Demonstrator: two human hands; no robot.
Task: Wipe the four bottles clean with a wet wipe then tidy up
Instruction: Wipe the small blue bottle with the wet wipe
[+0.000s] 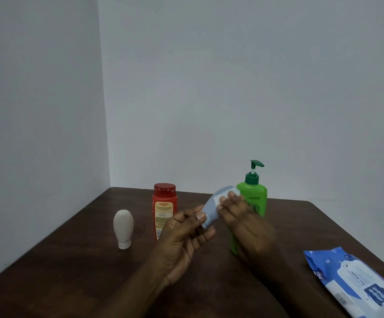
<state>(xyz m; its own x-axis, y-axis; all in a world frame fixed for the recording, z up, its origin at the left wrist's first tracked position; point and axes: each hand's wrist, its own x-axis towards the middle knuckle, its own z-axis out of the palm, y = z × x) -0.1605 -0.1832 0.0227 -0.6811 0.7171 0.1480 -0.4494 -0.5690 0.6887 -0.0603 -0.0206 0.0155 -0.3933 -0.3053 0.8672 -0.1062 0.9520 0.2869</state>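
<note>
A grey bottle (214,206) is held tilted above the tabletop (71,260), gripped at its cap end by the left hand (186,235). A wipe (229,196) is pressed against its upper body by the right hand (243,223). A white bottle (123,228), red bottle (164,207) and green bottle (254,198) stand behind. The wipes pack (356,283) lies at right.

My left grip (184,235) holds grey bottle (214,207) tilted; right grip (243,221) presses wipe (229,195) on it above tabletop (71,271).
</note>
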